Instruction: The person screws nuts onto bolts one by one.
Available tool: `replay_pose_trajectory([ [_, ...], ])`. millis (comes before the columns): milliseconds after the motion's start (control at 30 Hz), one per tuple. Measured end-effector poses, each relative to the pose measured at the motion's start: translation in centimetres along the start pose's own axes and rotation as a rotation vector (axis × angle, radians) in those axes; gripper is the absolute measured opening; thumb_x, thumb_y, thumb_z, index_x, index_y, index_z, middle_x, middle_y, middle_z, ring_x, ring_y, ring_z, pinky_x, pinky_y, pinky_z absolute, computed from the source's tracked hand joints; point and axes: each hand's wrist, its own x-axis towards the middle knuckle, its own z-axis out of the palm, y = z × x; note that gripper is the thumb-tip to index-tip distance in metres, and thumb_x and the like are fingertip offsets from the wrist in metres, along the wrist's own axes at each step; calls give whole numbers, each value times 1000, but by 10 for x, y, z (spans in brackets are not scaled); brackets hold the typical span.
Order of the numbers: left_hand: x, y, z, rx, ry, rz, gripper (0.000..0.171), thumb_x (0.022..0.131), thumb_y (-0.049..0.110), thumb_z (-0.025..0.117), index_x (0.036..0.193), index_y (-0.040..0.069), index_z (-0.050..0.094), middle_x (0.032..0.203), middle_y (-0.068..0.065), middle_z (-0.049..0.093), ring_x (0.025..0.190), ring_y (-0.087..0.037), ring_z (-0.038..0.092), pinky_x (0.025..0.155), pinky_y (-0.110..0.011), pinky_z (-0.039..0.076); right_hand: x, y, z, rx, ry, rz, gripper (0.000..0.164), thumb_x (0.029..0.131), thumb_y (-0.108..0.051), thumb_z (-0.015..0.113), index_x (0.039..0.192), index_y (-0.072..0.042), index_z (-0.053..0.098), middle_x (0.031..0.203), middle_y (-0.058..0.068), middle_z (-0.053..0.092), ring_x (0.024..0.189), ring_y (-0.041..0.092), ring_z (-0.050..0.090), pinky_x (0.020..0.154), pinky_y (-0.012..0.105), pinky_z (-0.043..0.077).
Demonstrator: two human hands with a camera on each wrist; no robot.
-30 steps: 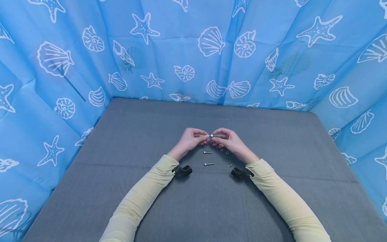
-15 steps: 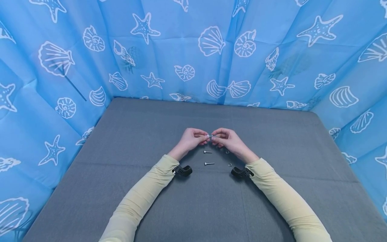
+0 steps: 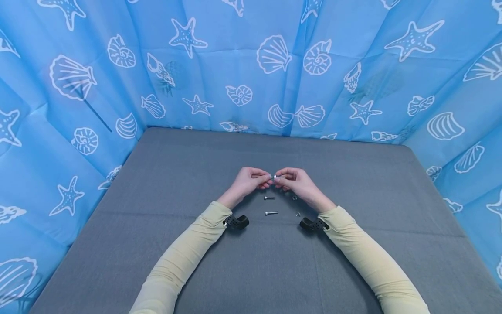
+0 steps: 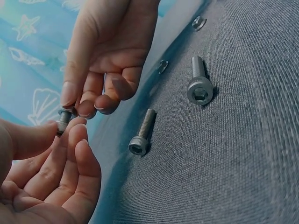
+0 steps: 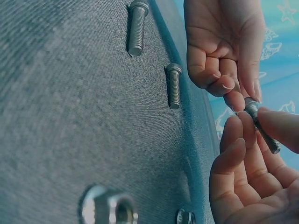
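The left hand (image 3: 248,179) pinches the held bolt (image 5: 269,140) by its head; the right hand (image 3: 296,181) grips it near its threaded end. Nearer the person than it, 2 loose bolts (image 3: 271,213) and 2 loose nuts (image 5: 101,205) lie on the tabletop (image 3: 251,266).

Blue curtain (image 3: 227,30) fills the upper part of the head frame and runs down both side edges; folds visible. White outline prints: starfish (image 3: 188,37) upper left of centre, scallop shell (image 3: 273,53) upper centre, spiral shell (image 3: 317,57) just right of it. Thin dark slanting streak (image 3: 98,115) at left, nature unclear. Grey cloth-covered table (image 3: 274,270) spans middle and bottom; far corners rounded. Weave resolves in both wrist views; curtain also at upper left (left wrist), upper right (right wrist).
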Motion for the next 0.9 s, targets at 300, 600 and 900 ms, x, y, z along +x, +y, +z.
replay_pose_trajectory([
  [300, 1, 0, 1, -10, 9, -1, 21, 92, 9, 65, 106, -7, 68, 89, -15, 71, 75, -17, 68, 71, -32, 59, -1, -2, 2, 63, -15, 12, 33, 97, -19, 59, 116, 8, 54, 97, 21, 67, 85, 25, 66, 67, 30, 56],
  [600, 0, -1, 0, -14, 21, 8, 19, 92, 7, 65, 104, -7, 68, 88, -14, 71, 75, -16, 68, 70, -31, 59, 1, 2, 2, 11, -9, 46, 32, 97, -26, 59, 111, 3, 61, 97, 17, 68, 86, 25, 66, 63, 27, 53],
  [900, -1, -1, 0, -23, 25, 10, 20, 92, 9, 65, 105, -6, 69, 89, -14, 71, 79, -21, 69, 73, -34, 59, -1, -3, 3, -3, 9, 9, 30, 94, -16, 64, 115, 6, 59, 102, 26, 65, 87, 27, 65, 64, 30, 54],
])
